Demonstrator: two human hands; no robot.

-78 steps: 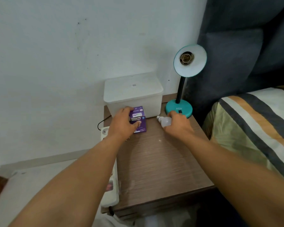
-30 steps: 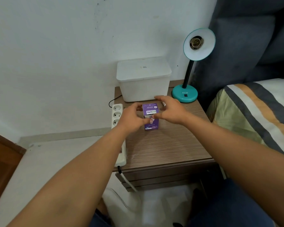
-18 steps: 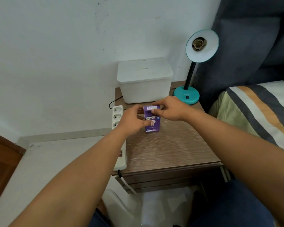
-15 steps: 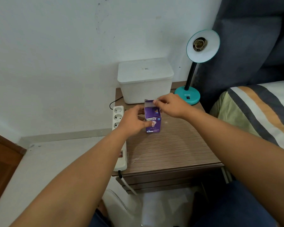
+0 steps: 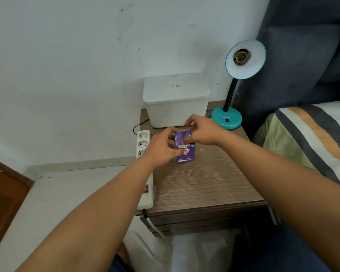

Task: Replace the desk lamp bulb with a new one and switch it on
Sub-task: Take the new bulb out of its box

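Two bare forearms reach in from the bottom edge, elbows cut off by the frame. Nightstand point(image 5: 204, 185): wood-grain top; its front drawer is only partly visible below the edge. Power strip point(image 5: 144, 154) lies along the left edge of the top, its middle hidden behind the left forearm.

Left hand point(image 5: 161, 148): fingers curled around the left side of the purple bulb box point(image 5: 185, 152), thumb pressed on its front face. Box stands upright on the nightstand, "ECOLINK" readable on the front; smaller print too fine to read. Right hand point(image 5: 202, 130): fingertips pinched at the top of the box, covering the flap area. Whether the top is open cannot be told; contents not visible.

Behind the hands, a white lidded bin point(image 5: 176, 99) sits against the wall, its lower front edge partly hidden by the right hand. A black cord shows just left of it; its ends are out of sight.

Desk lamp point(image 5: 236, 85) stands at the back right corner, teal base, black neck, shade tilted toward the camera. Socket point(image 5: 241, 56) holds no bulb. Striped bedding point(image 5: 310, 138) at right, cut off by the frame.
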